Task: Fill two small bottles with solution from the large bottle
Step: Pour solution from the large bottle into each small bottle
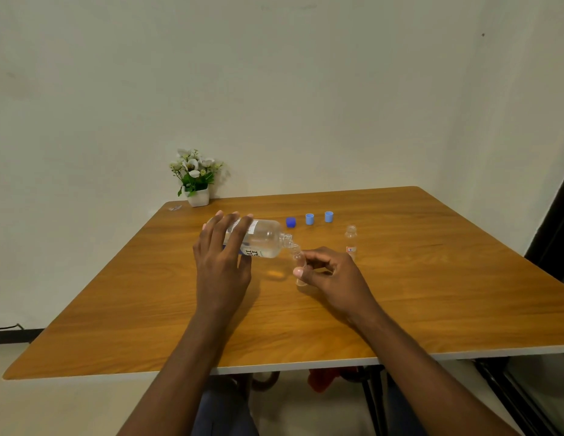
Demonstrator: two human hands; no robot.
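Observation:
My left hand [222, 256] grips the large clear bottle [264, 240], tipped on its side above the table with its open neck pointing right. The neck meets the mouth of a small clear bottle [298, 262], which my right hand [331, 275] holds between thumb and fingers, its base close to the tabletop. A little liquid lies along the lower side of the large bottle. The second small bottle [351, 240] stands upright and uncapped to the right, apart from both hands.
A dark blue cap [290, 222] and two light blue caps [309, 219] [329, 216] sit in a row behind the bottles. A white pot of flowers [195, 179] stands at the back left corner of the wooden table [431, 294].

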